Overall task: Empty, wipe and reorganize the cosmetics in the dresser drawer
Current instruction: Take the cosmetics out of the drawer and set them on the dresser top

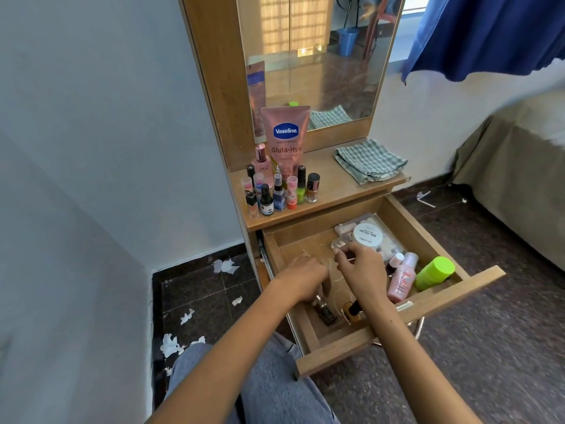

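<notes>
Evidently the emptying is only partly done: a cluster of small nail-polish and spray bottles [279, 191] already stands on the wooden dresser surface [333, 186], backed by a tall pink Vaseline lotion tube [286, 137], probably set there to clear the drawer for wiping. The pulled-out wooden drawer [400, 310] is where the rest lies: a round white nail-polish jar [367, 235] on a clear plastic case [386, 244] at the back, a pink spray bottle [402, 278] and a lime-green cylindrical container [434, 272] lying on their sides at the right, and two dark small bottles [325, 312] near the front.

Both hands reach into the drawer. The right hand [362, 267] pinches something small and pale at its fingertips; what it is I cannot tell. The left hand [301, 278] has its fingers curled down among the items, but whether it grips anything is hidden.

A folded green-checked cloth [371, 162] waits on the surface's right side, likely for the wipe. Behind stands a mirror [315, 56]; torn white paper scraps [171, 345] litter the dark tiled floor [489, 347], a bed [526, 166] sits right, and a blue curtain [489, 32] hangs above.
</notes>
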Tool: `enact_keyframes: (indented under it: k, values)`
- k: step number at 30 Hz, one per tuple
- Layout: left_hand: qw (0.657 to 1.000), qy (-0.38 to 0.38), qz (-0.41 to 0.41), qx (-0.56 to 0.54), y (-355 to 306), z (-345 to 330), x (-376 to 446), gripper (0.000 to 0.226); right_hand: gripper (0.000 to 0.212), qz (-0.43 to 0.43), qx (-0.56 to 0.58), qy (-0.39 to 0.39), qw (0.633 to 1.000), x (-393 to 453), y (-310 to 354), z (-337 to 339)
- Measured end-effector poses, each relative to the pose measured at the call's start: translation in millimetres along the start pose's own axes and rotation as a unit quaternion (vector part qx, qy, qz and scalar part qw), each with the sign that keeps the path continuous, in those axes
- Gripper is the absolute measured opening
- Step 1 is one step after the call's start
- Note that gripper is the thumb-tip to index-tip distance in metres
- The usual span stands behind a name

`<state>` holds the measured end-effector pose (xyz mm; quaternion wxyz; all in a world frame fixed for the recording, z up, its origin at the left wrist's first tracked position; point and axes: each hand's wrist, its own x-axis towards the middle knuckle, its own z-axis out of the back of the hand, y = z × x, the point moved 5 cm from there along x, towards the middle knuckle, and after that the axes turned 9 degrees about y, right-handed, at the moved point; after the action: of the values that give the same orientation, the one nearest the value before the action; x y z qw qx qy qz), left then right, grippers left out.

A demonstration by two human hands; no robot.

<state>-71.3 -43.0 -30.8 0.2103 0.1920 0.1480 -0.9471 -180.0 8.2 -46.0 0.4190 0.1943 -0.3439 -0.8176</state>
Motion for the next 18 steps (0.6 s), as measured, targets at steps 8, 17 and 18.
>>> enact_keyframes:
  k: [8,17,18]
  values:
    - [1.0,-0.01,-0.01,0.02,-8,-9,6,0.034,0.012,-0.013,0.013,-0.002,1.0,0,0,2]
    - [0.951,-0.267,0.087,-0.132,31,24,-47,0.036,0.023,0.071,0.098,-0.021,0.992,-6,12,9]
    - [0.926,-0.314,0.088,-0.192,36,25,-57,0.035,0.023,0.086,0.095,-0.015,0.992,-7,15,9]
